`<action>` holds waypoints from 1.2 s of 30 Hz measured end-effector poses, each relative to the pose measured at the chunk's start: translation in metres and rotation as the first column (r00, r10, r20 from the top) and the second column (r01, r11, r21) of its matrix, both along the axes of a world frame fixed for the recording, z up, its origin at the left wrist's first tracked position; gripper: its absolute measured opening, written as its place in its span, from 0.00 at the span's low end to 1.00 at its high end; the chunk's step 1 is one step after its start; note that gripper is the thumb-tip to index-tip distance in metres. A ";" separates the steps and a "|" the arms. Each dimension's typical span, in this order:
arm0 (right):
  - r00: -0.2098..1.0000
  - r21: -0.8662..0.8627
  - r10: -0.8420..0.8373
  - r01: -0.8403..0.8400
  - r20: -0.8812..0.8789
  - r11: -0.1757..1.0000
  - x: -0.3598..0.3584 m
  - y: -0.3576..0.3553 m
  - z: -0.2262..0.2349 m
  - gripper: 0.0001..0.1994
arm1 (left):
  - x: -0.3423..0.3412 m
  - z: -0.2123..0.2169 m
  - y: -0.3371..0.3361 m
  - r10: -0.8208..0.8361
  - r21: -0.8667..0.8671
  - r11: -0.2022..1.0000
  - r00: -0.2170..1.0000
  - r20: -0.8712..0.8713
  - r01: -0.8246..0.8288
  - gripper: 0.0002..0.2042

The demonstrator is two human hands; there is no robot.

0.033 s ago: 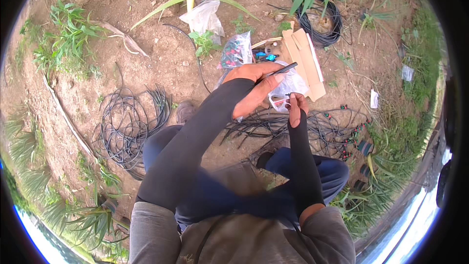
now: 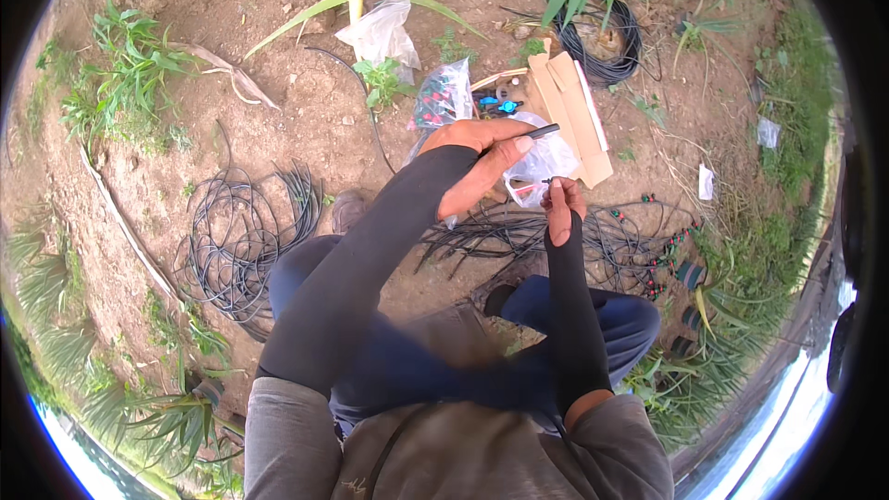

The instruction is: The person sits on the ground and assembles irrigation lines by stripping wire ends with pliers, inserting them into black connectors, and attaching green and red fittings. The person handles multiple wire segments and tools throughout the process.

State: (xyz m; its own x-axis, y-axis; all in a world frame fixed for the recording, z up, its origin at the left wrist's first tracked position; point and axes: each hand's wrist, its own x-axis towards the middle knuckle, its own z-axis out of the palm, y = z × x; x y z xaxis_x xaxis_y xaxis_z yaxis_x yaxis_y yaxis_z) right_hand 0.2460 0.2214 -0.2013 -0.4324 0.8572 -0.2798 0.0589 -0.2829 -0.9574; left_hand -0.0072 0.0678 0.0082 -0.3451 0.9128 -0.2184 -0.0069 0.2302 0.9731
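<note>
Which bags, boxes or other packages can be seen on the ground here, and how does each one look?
Clear plastic bag: top centre on soil, crumpled, whitish.
Clear bag of small dark parts: above the left hand.
Flattened brown cardboard: right of it, long strips.
Thin clear bag: between both hands.

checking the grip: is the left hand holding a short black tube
Yes, the left hand pinches a short black tube between thumb and fingers.

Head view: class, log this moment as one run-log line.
left hand: holds thin black tube | right hand: fingers pinch small fitting, next to clear plastic bag | ground: black tubing coil, cardboard pieces
</note>
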 end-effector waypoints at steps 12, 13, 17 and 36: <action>0.923 -0.047 0.069 -0.094 -0.380 0.994 0.064 -0.127 0.229 0.05 | 0.114 0.015 -0.062 -0.260 0.239 0.947 0.948 0.182 0.214 0.12; 0.928 -0.038 0.093 -0.114 -0.360 0.993 0.069 -0.135 0.238 0.06 | 0.125 0.012 -0.068 -0.252 0.265 0.942 0.955 0.159 0.204 0.12; 0.920 -0.019 0.160 -0.179 -0.357 0.984 0.090 -0.165 0.257 0.05 | 0.148 0.023 -0.102 -0.297 0.228 0.936 0.949 0.103 0.268 0.10; 0.918 -0.001 0.238 -0.251 -0.317 0.968 0.114 -0.223 0.262 0.05 | 0.200 0.027 -0.170 -0.161 0.313 0.944 0.975 0.152 0.107 0.09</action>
State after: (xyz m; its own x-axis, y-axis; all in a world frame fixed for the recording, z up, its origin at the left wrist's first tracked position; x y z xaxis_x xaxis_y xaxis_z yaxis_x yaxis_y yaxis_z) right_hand 0.3602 -0.0019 0.0611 -0.6979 0.7044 -0.1292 -0.1686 -0.3369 -0.9263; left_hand 0.1925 -0.1019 0.0356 -0.1962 0.9802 0.0283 -0.1706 -0.0625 0.9834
